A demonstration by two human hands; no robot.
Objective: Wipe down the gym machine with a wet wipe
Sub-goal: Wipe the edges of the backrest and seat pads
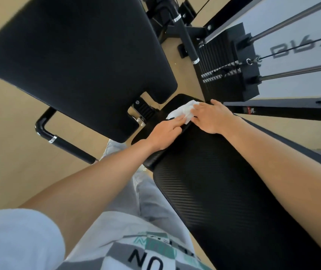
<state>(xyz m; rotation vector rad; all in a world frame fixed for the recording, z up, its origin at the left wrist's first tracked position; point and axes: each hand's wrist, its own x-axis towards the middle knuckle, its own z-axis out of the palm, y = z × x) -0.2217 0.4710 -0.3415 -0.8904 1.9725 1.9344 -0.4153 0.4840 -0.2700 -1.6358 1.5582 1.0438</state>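
Wet wipe (183,111) sits bunched up at the far end of the long ribbed pad (214,191), near the weight stack (228,61). My left hand (164,133) lies flat, fingers straight, pressing the wipe's near edge. My right hand (213,117) has its fingers stretched out flat on top of it too.
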